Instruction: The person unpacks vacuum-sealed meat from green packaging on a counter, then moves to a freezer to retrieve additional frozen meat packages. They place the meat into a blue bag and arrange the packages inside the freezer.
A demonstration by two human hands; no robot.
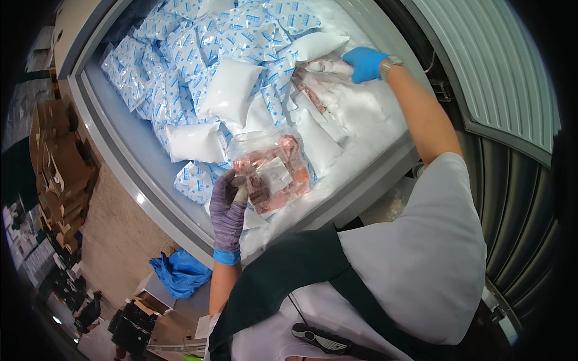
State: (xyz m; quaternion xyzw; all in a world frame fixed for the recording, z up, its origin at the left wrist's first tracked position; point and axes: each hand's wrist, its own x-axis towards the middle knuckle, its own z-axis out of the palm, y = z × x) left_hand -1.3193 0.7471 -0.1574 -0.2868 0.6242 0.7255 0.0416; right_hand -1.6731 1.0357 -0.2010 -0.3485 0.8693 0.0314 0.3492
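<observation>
My left hand [229,207], in a purple knit glove over a blue one, grips the near left edge of a clear vacuum bag of red meat [293,180] with a white label. My right hand [366,65], in a blue glove, reaches to the far right of the chest freezer, its fingers on a frosted bag of meat [327,67]; whether they grip it is hard to tell. Plain white ice packs [232,90] and blue-printed ice packs [176,58] are heaped to the left. Between the hands another piece of packed meat [312,95] lies partly in frost.
The freezer's grey rim [131,189] runs round the packs, with thick frost [365,108] along the right wall. A ribbed lid [492,67] stands at the right. Cardboard boxes [63,176] are on the left, and a blue plastic bag [180,273] lies near the freezer's corner.
</observation>
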